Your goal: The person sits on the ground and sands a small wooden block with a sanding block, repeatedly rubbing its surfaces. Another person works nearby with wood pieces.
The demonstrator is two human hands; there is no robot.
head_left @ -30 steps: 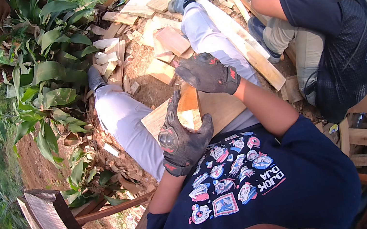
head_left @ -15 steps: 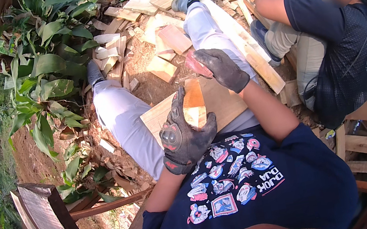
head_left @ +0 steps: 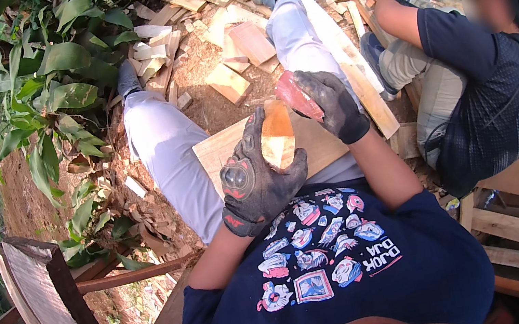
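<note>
My left hand (head_left: 255, 183), in a black glove with a hard knuckle guard, is closed around a small faceted piece of pale wood (head_left: 276, 137). The wood stands upright between thumb and fingers, its upper end narrowing. Just to the right, my right hand (head_left: 336, 105), also gloved in black, grips a reddish block (head_left: 299, 97) with a pale edge. A small gap separates the block from the wood. Beneath both hands, a flat wooden board (head_left: 324, 145) lies across my lap.
Wood offcuts (head_left: 228, 84) litter the ground between my feet. A long plank (head_left: 354, 69) runs beside my right leg. Another person (head_left: 481, 81) sits close on the right. Leafy plants (head_left: 60, 72) grow on the left, and a curved timber piece (head_left: 55, 302) stands at lower left.
My right hand has moved slightly right and toward me with the reddish block. The piece of wood has turned in my left hand, so its upper end now looks narrower.
</note>
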